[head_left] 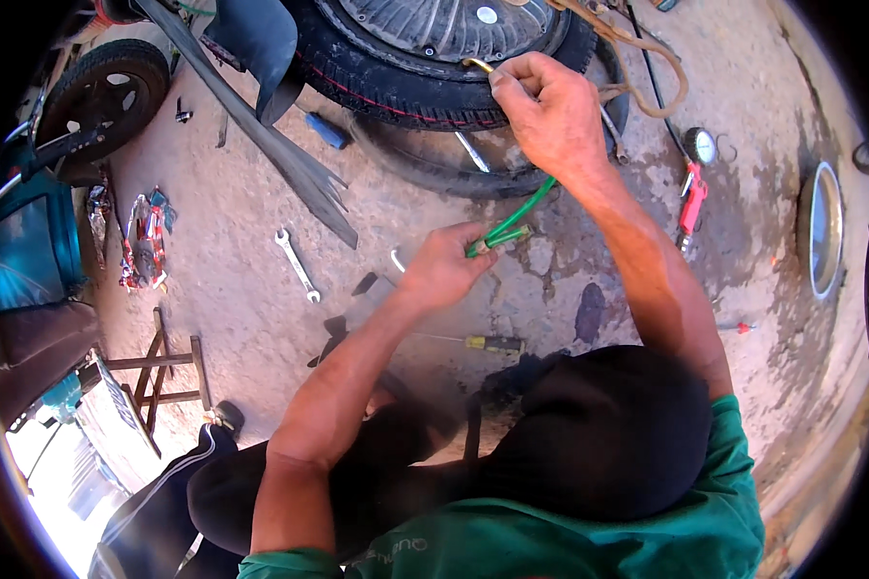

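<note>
My left hand is closed around a green hose, with a short cut end sticking out past the fingers. The hose runs up and passes out of sight behind my right wrist. My right hand pinches a thin, bent, brass-coloured valve stem at the wheel's rim. That wheel has a black tyre with a red line and a ribbed metal hub. It rests on another tyre lying on the ground.
A spanner, a yellow-handled screwdriver and a blue-handled tool lie on the concrete. To the right are a red inflator with a gauge and a round basin. Another person's leg shows at lower left.
</note>
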{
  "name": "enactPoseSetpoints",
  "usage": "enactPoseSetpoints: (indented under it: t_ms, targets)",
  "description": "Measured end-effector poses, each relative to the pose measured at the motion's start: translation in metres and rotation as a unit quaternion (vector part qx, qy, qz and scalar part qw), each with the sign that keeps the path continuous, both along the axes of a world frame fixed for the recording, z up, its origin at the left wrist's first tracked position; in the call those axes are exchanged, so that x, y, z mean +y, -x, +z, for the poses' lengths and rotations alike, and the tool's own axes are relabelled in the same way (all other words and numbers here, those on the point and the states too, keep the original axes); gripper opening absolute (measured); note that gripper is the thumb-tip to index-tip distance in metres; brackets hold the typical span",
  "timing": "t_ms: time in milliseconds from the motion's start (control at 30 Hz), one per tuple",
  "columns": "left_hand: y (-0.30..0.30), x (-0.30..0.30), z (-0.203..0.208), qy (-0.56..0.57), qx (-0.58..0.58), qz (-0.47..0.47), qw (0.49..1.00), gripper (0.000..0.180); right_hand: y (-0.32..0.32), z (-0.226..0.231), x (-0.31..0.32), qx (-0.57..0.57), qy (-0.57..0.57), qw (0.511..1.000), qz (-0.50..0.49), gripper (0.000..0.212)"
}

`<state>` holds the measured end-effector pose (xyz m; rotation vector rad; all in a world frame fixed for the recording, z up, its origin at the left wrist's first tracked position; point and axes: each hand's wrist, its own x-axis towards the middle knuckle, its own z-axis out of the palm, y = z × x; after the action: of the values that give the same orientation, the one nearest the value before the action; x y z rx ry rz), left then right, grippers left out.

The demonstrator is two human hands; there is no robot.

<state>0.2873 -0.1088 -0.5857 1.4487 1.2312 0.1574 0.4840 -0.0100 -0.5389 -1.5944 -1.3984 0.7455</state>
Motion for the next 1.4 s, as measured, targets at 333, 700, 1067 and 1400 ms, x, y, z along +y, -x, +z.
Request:
enactPoseSetpoints:
  t_ms: [333, 700, 1067, 1400]
  targets:
    - [-0.002, 0.011, 0.001, -0.011, -0.012, -0.013, 1.0, 0.028, -0.013, -0.002, -0.001, 0.076, 0.053, 0.996, 0.008, 0.029]
    - [-0.004, 0.04, 0.043, -0.001, -0.057, -0.04, 0.998, 0.041, -0.036, 0.003, -0.026, 0.301, 0.137, 0.942, 0.05, 0.03]
    - [-0.01, 0.046, 0.037, -0.008, -0.022, -0.019, 1.0, 0.04, -0.021, -0.009, -0.023, 0.059, -0.059, 0.995, 0.05, 0.031]
    - [-0.011, 0.046, 0.034, 0.011, -0.022, -0.016, 1.0, 0.036, -0.013, -0.019, -0.028, 0.12, -0.042, 0.992, -0.005, 0.032]
